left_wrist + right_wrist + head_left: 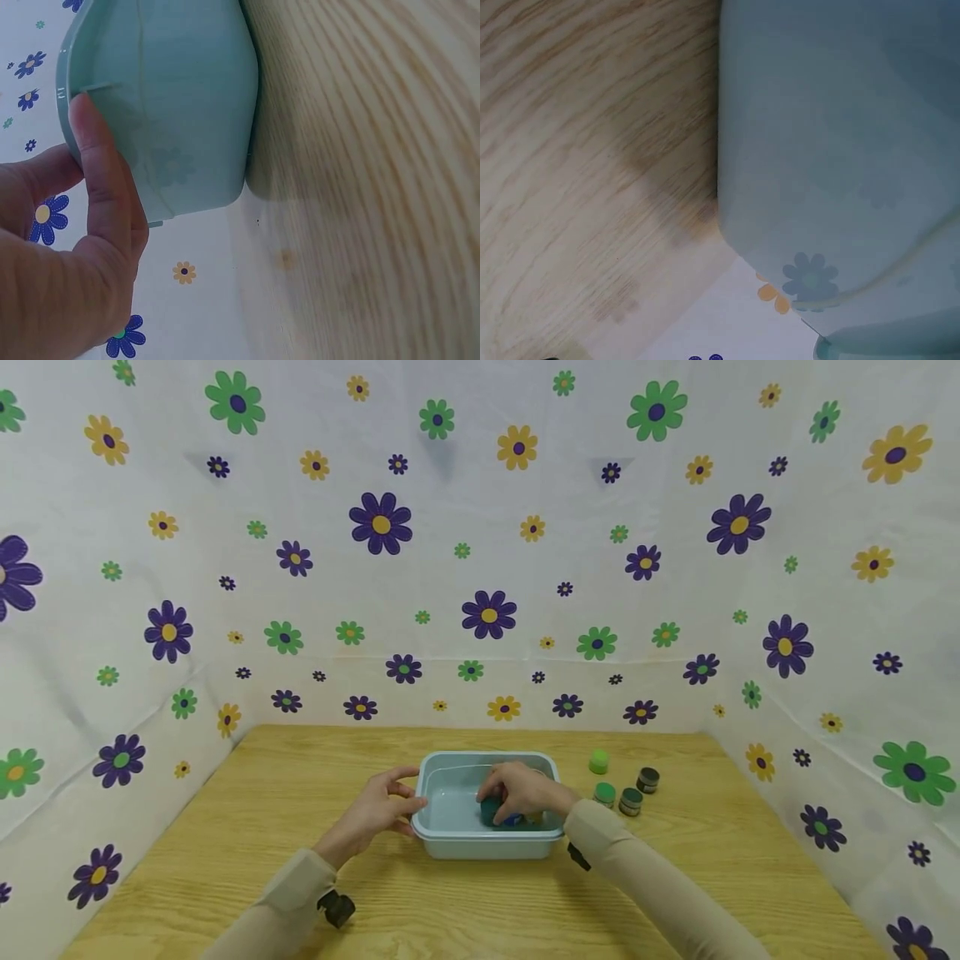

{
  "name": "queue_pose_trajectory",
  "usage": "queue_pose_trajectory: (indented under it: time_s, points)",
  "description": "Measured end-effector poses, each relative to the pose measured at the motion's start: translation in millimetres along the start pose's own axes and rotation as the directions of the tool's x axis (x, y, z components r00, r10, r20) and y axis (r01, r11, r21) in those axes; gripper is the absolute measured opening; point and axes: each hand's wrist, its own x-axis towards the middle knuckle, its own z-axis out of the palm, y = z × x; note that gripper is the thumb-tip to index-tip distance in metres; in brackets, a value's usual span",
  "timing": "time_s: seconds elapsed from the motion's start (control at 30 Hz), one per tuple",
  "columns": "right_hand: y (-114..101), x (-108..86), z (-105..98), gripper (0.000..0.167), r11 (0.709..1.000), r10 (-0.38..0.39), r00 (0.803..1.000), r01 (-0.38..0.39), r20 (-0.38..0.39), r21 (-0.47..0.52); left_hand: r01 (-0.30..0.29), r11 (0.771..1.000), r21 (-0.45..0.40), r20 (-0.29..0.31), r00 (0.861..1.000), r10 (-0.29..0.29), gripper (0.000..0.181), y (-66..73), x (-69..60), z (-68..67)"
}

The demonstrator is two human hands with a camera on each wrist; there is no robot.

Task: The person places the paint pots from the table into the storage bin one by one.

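Observation:
A light blue plastic basin (487,847) stands on the wooden table. My left hand (381,810) holds its left rim; the left wrist view shows the fingers (105,165) along the outer wall and the thumb at the rim. My right hand (521,789) reaches down inside the basin, its fingers and thumb around a dark teal, rounded jar-like thing (491,811). Beside that lie a blue item (513,820) and a yellowish one (535,817), both partly covered by the hand. In the right wrist view only the basin's outer wall (817,165) shows, the hand being hidden.
Right of the basin stand small jars: a light green one (598,762), a green-lidded one (604,794) and two dark-lidded ones (631,802). The right forearm passes close in front of them. A flower-print cloth (487,568) encloses the table's back and sides.

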Motion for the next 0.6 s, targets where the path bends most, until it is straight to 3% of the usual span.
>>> queue_pose_trajectory:
  time_s: [0.6]
  points:
    - [1.1,0.0,-0.5,0.030,1.000,0.002,1.000,-0.002,0.006,-0.002,-0.007,1.000,-0.001,-0.019,1.000,0.007,0.059,3.0,-2.6,1.9]
